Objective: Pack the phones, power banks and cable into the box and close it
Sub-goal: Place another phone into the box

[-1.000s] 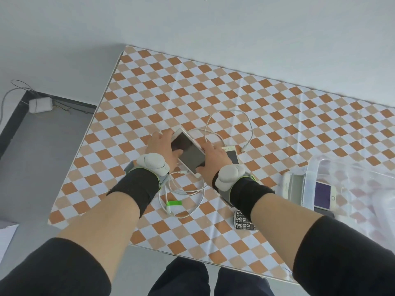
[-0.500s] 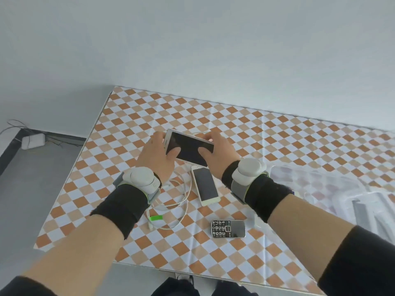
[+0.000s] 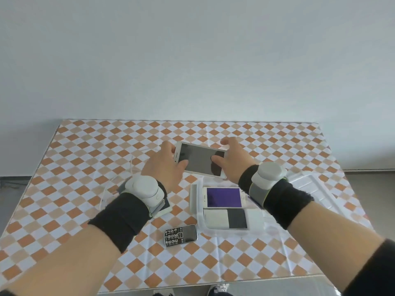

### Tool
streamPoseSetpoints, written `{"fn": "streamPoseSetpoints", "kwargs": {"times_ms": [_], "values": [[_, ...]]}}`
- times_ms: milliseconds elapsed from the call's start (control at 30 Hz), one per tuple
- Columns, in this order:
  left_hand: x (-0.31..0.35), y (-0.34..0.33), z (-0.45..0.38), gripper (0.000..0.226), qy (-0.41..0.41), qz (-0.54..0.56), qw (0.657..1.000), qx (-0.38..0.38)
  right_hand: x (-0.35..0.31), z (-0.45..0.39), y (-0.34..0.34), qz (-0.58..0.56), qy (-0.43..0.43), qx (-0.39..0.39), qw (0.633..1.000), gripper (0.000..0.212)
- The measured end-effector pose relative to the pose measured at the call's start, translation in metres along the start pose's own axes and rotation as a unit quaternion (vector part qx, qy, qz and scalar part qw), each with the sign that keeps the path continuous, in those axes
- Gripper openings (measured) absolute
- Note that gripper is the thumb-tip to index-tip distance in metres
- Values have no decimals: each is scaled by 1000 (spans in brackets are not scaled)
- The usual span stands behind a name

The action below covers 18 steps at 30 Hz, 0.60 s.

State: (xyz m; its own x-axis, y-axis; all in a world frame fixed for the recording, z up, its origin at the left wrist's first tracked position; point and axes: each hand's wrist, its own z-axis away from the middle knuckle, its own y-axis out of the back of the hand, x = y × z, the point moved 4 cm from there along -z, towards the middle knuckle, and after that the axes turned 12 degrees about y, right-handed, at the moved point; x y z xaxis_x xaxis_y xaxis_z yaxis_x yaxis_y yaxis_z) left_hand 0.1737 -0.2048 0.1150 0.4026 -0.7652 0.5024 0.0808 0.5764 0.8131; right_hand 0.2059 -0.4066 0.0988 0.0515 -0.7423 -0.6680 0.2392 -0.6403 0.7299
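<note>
Both hands hold a white smartphone with a dark screen above the table. My left hand grips its left end and my right hand grips its right end, thumbs on the screen. Below it stands a clear plastic box holding a white phone with a purple screen and a white and grey power bank. A small keypad phone lies on the cloth in front of the box. A white cable lies left, partly hidden by my left wrist. Another phone peeks out under that wrist.
The table has an orange and white checked cloth. The box's clear lid lies to the right of the box. A plain wall rises behind the table. Grey floor shows at the left and right edges.
The held phone has been carried rightward from above the cable to above the box. The view swung right, bringing the box and its contents into sight.
</note>
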Motion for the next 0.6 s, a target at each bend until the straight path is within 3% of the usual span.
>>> {"fn": "streamPoseSetpoints", "kwargs": {"times_ms": [400, 600], "values": [[79, -93, 42, 35, -5, -82, 991, -110, 114, 37, 44, 66, -84, 18, 994, 59], [85, -123, 45, 21, 28, -186, 970, -157, 136, 41, 29, 113, -98, -36, 988, 42]]}}
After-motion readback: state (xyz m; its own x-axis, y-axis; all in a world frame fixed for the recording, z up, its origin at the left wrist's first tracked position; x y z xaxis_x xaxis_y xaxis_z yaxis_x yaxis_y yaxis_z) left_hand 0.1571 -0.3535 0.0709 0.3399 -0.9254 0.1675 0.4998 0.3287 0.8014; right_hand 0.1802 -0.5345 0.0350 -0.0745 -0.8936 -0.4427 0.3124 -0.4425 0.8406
